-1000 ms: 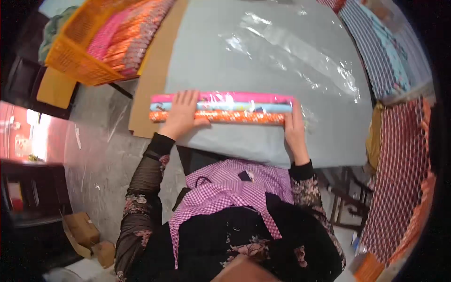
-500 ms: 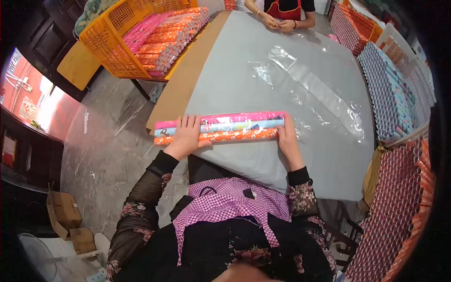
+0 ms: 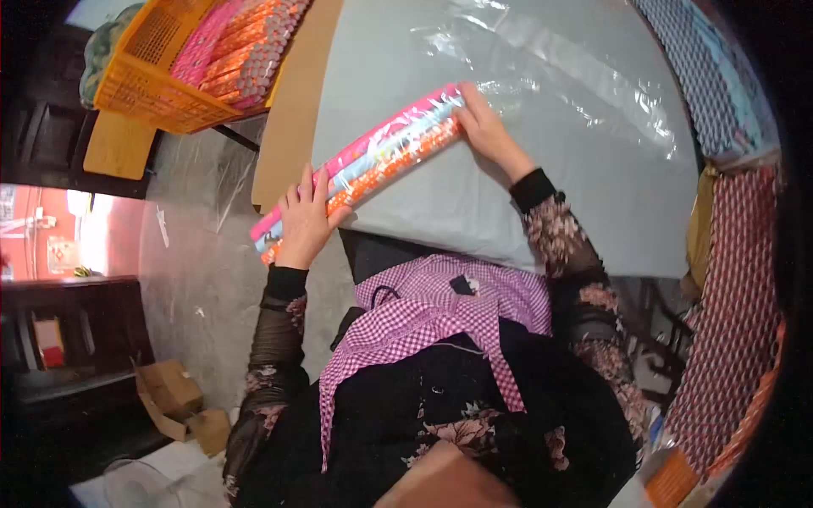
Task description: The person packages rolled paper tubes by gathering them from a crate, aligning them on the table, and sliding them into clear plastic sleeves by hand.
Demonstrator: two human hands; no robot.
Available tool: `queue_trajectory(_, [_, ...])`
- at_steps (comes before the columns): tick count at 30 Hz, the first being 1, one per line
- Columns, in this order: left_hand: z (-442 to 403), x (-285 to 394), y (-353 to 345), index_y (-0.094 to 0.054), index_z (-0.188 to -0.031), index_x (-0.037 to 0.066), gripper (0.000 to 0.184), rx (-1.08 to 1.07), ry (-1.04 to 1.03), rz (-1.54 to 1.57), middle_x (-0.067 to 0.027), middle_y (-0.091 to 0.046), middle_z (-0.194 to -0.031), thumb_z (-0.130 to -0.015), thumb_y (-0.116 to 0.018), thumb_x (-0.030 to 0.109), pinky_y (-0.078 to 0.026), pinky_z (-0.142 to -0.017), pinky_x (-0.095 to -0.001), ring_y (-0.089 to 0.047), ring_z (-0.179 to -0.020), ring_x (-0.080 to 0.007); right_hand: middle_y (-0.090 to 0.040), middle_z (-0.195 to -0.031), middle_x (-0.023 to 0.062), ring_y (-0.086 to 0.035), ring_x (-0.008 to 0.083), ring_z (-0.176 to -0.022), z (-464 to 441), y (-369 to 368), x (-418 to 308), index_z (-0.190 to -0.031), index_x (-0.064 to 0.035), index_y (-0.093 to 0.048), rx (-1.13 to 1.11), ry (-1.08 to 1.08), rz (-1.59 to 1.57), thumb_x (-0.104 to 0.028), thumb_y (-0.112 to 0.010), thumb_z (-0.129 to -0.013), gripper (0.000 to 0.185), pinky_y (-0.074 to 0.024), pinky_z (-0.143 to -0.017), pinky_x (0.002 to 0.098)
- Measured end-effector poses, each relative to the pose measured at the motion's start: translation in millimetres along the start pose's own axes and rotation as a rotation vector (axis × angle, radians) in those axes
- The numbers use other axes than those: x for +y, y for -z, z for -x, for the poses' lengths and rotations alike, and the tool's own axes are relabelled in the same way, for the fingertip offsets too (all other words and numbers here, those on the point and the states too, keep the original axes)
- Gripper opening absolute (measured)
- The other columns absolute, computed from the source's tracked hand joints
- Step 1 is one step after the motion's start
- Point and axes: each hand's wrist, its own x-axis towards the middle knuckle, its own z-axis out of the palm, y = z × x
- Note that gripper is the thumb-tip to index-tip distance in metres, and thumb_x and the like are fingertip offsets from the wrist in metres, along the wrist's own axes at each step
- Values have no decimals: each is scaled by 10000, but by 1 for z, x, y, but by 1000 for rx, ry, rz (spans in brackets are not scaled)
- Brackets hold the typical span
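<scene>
Over the near left part of the grey-covered table point(image 3: 593, 203), I hold a clear-wrapped pack of three rolls, pink, light blue and patterned orange point(image 3: 373, 158), slanted with its right end farther from me. My left hand point(image 3: 308, 218) has its grip closed over the pack near the lower end, fingers across the top and thumb along the near side. My right hand point(image 3: 484, 129) grips the upper end, fingers bent round it. Beyond the pack, clear plastic sleeves point(image 3: 584, 72) lie on the table; a yellow-orange plastic crate point(image 3: 152, 97) of rolls stands at the far left.
</scene>
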Motion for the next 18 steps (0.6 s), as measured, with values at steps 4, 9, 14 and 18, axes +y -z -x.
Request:
queue_trajectory(4, [11,11,-4,-392,-1438,57,773,-65,144,-129,-171,-401,-1473,-863,-634,515,-386,-955,-519,-492,-1137,-398,-445,-1465,208,-408,313,-1375,-3,5,-10,-1403,34,-432,157,-12,-90,-241,-519,-989,504,-324,-1124,365])
queue_trajectory(9, [10,24,-2,-341,-1432,-45,737,-54,291,-76,-246,-451,-1374,-936,-573,448,-384,-958,-534,-488,-1175,-434,-579,-1353,132,-544,187,-1217,21,23,-21,-1384,7,-486,141,-186,-268,-204,-543,-982,457,-410,-1019,296])
queue_trajectory(14, [-7,23,-13,-327,-1399,-101,763,-68,375,-63,-327,-476,-1283,-941,-564,462,-398,-964,-528,-493,-1158,-460,-602,-1330,121,-573,182,-1170,36,41,-15,-1370,-1,-508,109,-118,-217,-204,-540,-982,439,-424,-996,295])
queue_trajectory(18, [-38,14,-36,-347,-1363,-104,768,-39,401,-47,-310,-496,-1253,-941,-533,510,-420,-917,-547,-531,-1102,-476,-602,-1331,126,-580,186,-1163,45,49,-19,-1369,-7,-511,71,-189,-213,-196,-547,-976,437,-433,-989,295])
